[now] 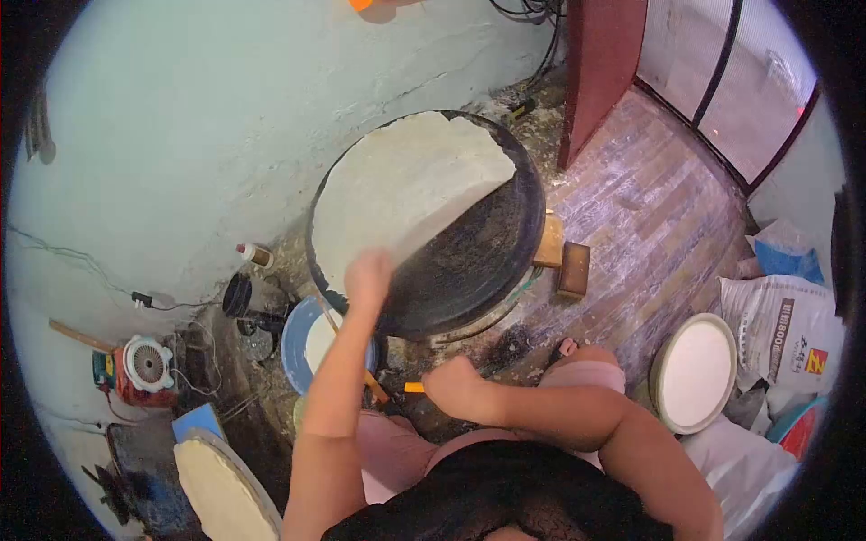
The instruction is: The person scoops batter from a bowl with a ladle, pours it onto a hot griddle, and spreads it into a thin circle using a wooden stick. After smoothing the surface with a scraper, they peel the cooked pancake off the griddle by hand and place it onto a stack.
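Note:
A large, thin, pale pancake (410, 176) covers the upper left part of a round black griddle (474, 248). Its straight lower right edge casts a shadow and looks slightly raised off the dark surface. My left hand (368, 279) is closed at the near end of that edge, pinching the pancake; the fingertips are partly blurred. Below the griddle, my right hand (458, 388) makes a fist around a tool with a yellow-orange handle (414, 388). The rest of that tool is hidden by the hand.
A blue basin (296, 347) with white batter and a wooden stick stands beneath my left forearm. Stacked pale pancakes (221, 491) lie at lower left, near a blower (149, 363). To the right are a white-filled tub (695, 374), flour sacks (780, 329) and wooden blocks (574, 270).

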A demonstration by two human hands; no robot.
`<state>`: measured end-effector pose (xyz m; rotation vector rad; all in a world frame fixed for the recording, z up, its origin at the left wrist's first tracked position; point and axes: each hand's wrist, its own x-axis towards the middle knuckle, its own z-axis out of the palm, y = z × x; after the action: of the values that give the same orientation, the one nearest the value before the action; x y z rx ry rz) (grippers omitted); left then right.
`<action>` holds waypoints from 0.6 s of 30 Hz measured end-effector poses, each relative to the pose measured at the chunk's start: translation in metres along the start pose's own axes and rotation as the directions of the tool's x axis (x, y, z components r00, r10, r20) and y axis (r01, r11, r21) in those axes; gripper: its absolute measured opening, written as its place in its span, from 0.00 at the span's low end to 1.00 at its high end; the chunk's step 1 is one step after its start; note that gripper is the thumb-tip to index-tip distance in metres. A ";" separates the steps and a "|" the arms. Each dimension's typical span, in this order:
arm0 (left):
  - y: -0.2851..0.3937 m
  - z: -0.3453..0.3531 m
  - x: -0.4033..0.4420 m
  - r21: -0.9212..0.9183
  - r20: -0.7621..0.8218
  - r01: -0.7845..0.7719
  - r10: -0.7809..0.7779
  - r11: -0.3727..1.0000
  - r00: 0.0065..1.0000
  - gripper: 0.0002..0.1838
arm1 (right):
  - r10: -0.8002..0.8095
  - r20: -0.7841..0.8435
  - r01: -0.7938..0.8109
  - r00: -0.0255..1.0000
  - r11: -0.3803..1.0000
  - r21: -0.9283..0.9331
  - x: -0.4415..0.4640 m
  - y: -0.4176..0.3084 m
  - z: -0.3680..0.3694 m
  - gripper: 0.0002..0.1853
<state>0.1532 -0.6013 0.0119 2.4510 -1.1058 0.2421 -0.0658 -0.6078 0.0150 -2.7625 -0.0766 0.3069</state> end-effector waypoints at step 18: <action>0.042 -0.079 -0.015 0.134 -0.219 -0.383 0.405 0.914 0.888 0.11 | 0.022 -0.039 -0.020 0.999 0.997 0.074 -0.001 -0.002 -0.003 0.07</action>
<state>0.1135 -0.5798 0.0904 2.1678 -1.4978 0.7105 -0.0665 -0.6066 0.0185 -2.6962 -0.0256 0.2550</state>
